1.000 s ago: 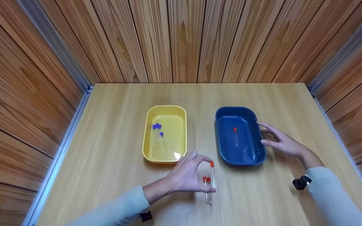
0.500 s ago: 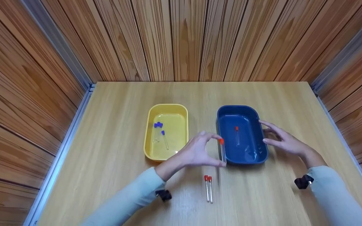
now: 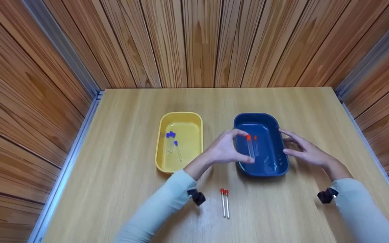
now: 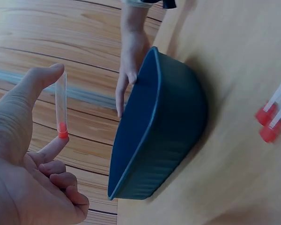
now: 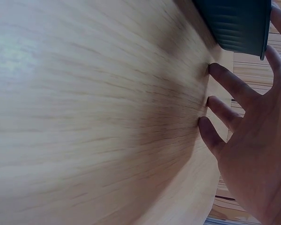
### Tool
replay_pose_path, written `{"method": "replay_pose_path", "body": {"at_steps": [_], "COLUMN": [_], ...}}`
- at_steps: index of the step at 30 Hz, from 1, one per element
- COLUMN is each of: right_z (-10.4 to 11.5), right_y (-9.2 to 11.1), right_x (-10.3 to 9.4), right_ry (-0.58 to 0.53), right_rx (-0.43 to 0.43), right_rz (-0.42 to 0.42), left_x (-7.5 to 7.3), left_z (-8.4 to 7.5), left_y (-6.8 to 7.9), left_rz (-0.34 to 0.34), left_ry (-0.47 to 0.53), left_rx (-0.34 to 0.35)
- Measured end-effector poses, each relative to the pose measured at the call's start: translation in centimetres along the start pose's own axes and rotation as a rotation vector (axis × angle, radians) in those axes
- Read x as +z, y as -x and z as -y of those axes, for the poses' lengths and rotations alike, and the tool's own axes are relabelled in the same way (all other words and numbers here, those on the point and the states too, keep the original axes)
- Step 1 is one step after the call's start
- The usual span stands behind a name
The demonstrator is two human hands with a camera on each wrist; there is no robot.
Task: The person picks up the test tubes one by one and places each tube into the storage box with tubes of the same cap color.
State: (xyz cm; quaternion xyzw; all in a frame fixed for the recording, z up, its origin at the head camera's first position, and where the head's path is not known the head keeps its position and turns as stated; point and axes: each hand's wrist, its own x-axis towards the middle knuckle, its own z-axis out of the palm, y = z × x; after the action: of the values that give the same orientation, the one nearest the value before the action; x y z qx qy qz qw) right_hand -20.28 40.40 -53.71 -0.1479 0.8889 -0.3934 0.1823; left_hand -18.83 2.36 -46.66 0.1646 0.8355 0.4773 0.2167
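Observation:
My left hand [image 3: 226, 148] pinches a clear test tube with a red cap [image 4: 61, 105] end to end, thumb at the bottom and a fingertip at the cap. In the head view that hand is over the left side of the blue tray [image 3: 262, 170]. Inside the tray lies another red-capped tube [image 3: 256, 145]. Against the tray's right wall rests my right hand [image 3: 307, 152], its fingers spread; the right wrist view shows several fingertips [image 5: 220, 72] down at the tabletop. Two more red-capped tubes [image 3: 225, 204] lie side by side on the table in front.
To the left stands a yellow tray [image 3: 159, 158] with several purple-capped tubes [image 3: 178, 152] in it. Wood-panelled walls [image 3: 198, 44] close off the back and both sides of the table [image 3: 120, 135].
The left hand has carried its red-capped tube forward and to the right, from beside the two tubes on the table to above the blue tray. My right hand has stayed at the tray.

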Motion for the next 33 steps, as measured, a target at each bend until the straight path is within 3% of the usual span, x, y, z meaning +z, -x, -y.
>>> {"method": "replay_pose_path", "body": {"at_steps": [11,17,24,33], "right_z": [-0.3,-0.2,0.0,-0.2], "right_y": [0.2,-0.4,-0.9,-0.7], "right_x": [0.3,0.0,0.1,-0.1], "right_ry": [-0.024,-0.017,-0.011,-0.010], "right_rx": [-0.033,-0.043,-0.067,-0.039], "right_rz": [0.005,0.003,0.011,0.015], "left_x": [1.3,2.1,3.0,3.1], "left_z": [-2.5,-3.9,-4.6,-3.9], "left_y": [-2.8,-4.2,-5.2,-7.5], "left_rz": [0.036,0.007,0.006,0.034], "left_ry": [0.003,-0.052,-0.045,0.033], "left_rx": [0.010,0.022,-0.046,-0.120]}}
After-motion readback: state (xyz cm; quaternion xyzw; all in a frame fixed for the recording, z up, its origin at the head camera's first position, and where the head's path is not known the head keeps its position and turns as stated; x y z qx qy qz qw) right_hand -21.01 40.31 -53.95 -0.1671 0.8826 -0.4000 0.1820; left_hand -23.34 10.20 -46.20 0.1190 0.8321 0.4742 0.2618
